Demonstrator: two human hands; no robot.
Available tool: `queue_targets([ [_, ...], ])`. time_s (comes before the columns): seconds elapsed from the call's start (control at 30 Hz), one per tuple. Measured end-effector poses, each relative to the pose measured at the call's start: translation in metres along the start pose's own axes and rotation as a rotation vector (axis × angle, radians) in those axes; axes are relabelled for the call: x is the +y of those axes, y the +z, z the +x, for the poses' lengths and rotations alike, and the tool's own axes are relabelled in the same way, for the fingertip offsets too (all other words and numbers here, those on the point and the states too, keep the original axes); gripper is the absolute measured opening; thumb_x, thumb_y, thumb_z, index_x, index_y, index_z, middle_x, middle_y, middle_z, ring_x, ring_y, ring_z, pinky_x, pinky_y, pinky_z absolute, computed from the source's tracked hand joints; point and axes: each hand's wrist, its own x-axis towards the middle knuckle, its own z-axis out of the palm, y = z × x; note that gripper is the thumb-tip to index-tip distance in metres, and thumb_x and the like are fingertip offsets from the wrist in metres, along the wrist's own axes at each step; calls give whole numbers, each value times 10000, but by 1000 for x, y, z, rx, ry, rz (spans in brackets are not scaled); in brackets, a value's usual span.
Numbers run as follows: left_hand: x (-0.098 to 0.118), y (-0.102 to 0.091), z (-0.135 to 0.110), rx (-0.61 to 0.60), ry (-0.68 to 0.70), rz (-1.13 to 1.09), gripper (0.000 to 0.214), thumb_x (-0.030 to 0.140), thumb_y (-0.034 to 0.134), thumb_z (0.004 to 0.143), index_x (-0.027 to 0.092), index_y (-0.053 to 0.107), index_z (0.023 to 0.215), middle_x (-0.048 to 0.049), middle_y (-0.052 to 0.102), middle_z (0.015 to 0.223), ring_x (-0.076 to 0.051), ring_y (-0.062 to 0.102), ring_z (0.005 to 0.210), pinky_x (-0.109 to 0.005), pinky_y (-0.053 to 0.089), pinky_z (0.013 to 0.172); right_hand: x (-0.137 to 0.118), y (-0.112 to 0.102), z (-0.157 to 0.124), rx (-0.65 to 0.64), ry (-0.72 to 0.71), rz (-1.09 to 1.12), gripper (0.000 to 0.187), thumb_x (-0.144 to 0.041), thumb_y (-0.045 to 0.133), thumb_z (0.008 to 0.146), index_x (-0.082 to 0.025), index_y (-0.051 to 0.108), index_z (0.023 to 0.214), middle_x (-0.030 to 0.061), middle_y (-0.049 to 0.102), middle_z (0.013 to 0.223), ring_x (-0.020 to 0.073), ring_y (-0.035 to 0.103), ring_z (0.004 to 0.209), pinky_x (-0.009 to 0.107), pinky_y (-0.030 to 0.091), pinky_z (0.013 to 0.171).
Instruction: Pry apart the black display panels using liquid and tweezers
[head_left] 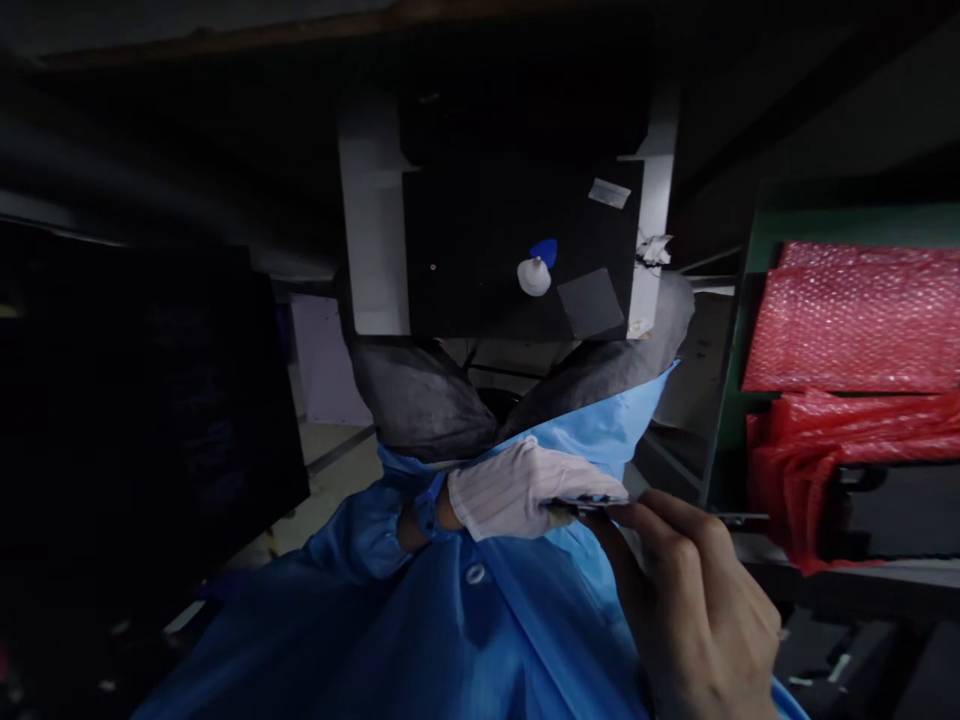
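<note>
Close to my body, my left hand, in a white striped glove, is closed round a thin flat piece. This piece shows nearly edge-on, with a dark edge and small shiny parts; I cannot make out its kind. My right hand is bare and pinches the right end of the same piece between thumb and fingers. Both hands are above my lap, in front of a blue smock. Most of the piece is hidden by the glove and fingers.
Ahead is a black work surface with pale sides. On it lie a white rounded cap-like item, a blue piece, a grey square sheet and a small label. Red bubble wrap fills a green-edged tray at right.
</note>
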Motion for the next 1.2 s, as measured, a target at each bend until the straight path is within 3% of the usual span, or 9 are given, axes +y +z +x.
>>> queue_targets([
  [0.07, -4, 4, -2, 11, 37, 16, 633, 144, 652, 1030, 243, 798, 1638, -29, 787, 1646, -332, 789, 1518, -453, 634, 1359, -2, -1, -6, -12, -3, 10, 92, -224, 679, 1238, -153, 727, 1273, 82, 827, 1151, 166, 786, 901, 286, 576, 823],
  [0.2, -12, 15, -6, 94, 138, 46, 507, 261, 566, 1140, 178, 812, 1576, -96, 840, 1556, -335, 848, 1401, -489, 729, 1221, -3, -2, -12, -6, -13, -2, 83, -152, 721, 1199, -147, 736, 1280, 96, 823, 1159, 177, 751, 865, 321, 555, 789],
  [0.37, -12, 20, -8, 191, 126, 89, 472, 325, 488, 1213, 181, 823, 1513, -88, 873, 1488, -299, 879, 1311, -453, 736, 1150, -3, 5, -7, 73, 1, -37, 124, -89, 792, 1133, -173, 733, 1203, 80, 804, 1072, 183, 700, 821, 338, 508, 738],
  [0.53, -9, 23, -6, 167, 130, 201, 398, 190, 509, 1226, 141, 789, 1505, -85, 889, 1439, -228, 864, 1354, -366, 691, 1179, -5, 3, -9, 66, 56, -85, 128, -156, 849, 1138, -218, 742, 1168, 50, 829, 1068, 166, 676, 763, 348, 473, 735],
  [0.73, -7, 30, -4, 129, 89, 284, 547, -3, 536, 1056, 177, 764, 1520, -58, 893, 1410, -218, 875, 1298, -338, 696, 1108, -15, -5, -20, 67, 119, -116, 249, -142, 947, 1062, -200, 802, 1256, 69, 861, 1135, 206, 772, 902, 356, 559, 823],
  [0.87, -6, 30, -4, 153, 109, 286, 497, 0, 536, 1069, 165, 773, 1473, -64, 903, 1353, -224, 884, 1255, -348, 705, 1080, -19, -7, -26, 16, 192, -62, 383, -144, 964, 1042, -237, 809, 1379, 69, 859, 1206, 241, 806, 978, 377, 613, 871],
  [1.03, -7, 28, -4, 135, 94, 267, 470, 0, 572, 1060, 164, 776, 1450, -64, 905, 1334, -213, 884, 1250, -341, 702, 1111, -15, -4, -25, -5, 158, 31, 457, -99, 890, 1073, -229, 766, 1494, 85, 835, 1260, 234, 792, 1006, 349, 611, 851],
  [1.2, -11, 26, -5, 133, 15, 271, 454, 46, 606, 1090, 188, 766, 1490, -72, 896, 1369, -231, 878, 1265, -374, 713, 1090, -14, 7, -13, 26, 109, -27, 290, -75, 890, 1063, -180, 758, 1299, 85, 807, 1195, 199, 763, 977, 322, 600, 869],
])
